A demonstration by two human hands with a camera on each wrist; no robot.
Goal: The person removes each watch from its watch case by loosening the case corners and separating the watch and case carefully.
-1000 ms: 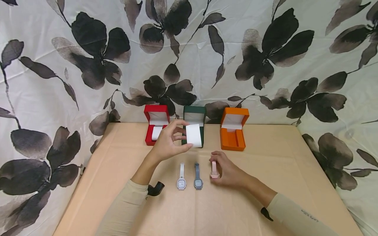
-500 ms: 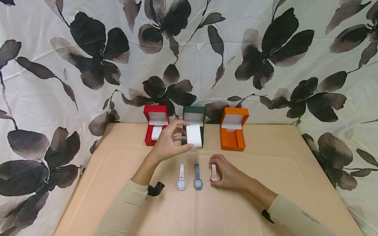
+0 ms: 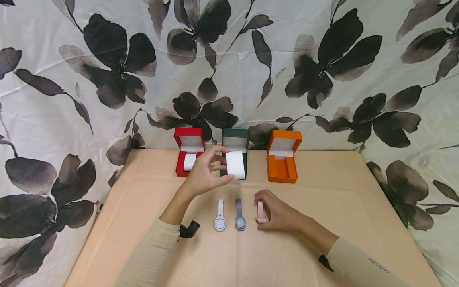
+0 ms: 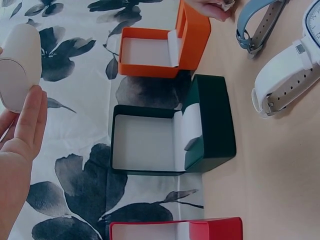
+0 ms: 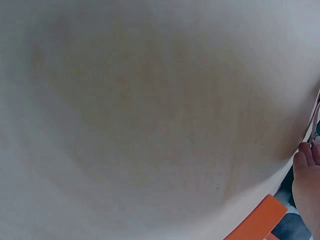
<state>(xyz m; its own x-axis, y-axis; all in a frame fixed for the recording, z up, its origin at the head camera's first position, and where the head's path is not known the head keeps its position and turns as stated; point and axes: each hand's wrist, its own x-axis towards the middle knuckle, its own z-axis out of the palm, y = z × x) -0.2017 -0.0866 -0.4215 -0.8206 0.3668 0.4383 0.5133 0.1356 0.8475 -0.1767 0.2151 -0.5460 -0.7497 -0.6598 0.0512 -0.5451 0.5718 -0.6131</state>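
Note:
In the head view my left hand (image 3: 201, 173) pinches a white watch cushion (image 3: 235, 164) between thumb and fingers, held up in front of the green watch box (image 3: 235, 135). The left wrist view shows the cushion (image 4: 22, 65) as a rounded roll. My right hand (image 3: 281, 213) holds a pink watch (image 3: 261, 215) at the table, fingers and thumb round its sides. To its left lie a blue-grey watch (image 3: 240, 219) and a white watch (image 3: 220, 221). Only a bit of the right hand (image 5: 307, 182) enters the right wrist view's edge.
Three lidded boxes stand with lids up along the table's (image 3: 322, 175) back edge. The red box (image 3: 182, 169) contains a white cushion; the orange box (image 3: 283, 175) shows bare compartments. Behind them hangs a floral cloth (image 3: 258, 79).
My right hand has drawn slightly toward the near side with the pink watch. The left hand and its cushion have stayed in place.

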